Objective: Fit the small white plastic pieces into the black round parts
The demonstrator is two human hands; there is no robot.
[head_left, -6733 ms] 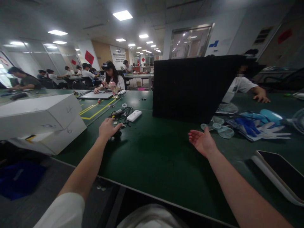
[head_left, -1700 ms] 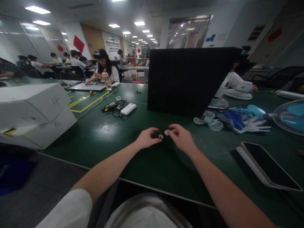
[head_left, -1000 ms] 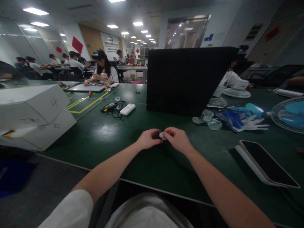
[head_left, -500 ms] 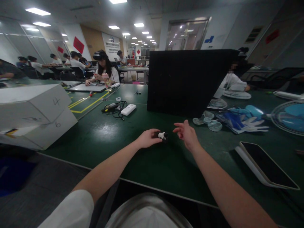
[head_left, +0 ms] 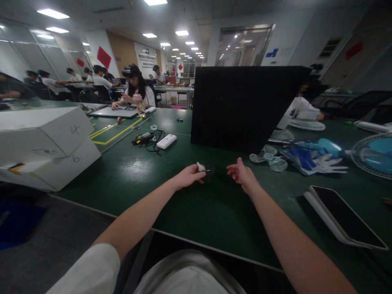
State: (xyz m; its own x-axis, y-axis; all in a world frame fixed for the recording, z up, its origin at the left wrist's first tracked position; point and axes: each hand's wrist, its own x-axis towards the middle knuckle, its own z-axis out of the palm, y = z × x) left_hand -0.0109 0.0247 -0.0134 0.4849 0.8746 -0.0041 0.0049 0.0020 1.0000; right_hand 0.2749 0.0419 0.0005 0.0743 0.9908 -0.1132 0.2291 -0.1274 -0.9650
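Observation:
My left hand (head_left: 187, 178) is closed around a small black part (head_left: 209, 171) with a white piece on top, held just above the green table (head_left: 196, 212). My right hand (head_left: 242, 176) hovers a short way to the right of that part, fingers loosely spread and holding nothing. The two hands are apart, with a narrow gap between them. A tall black panel (head_left: 245, 107) stands upright behind them.
White boxes (head_left: 45, 145) marked 4 and 6 sit at the left edge. A white power bank (head_left: 165, 141) and black cables lie further back. Right: clear fan blades (head_left: 269, 160), blue and white gloves (head_left: 315, 159), a fan grille (head_left: 372, 154), a tablet (head_left: 346, 216). Other people work at distant tables.
My right hand has let go of the small part and drawn away to the right. My left hand has kept the part and tilted it, so the white piece now points up.

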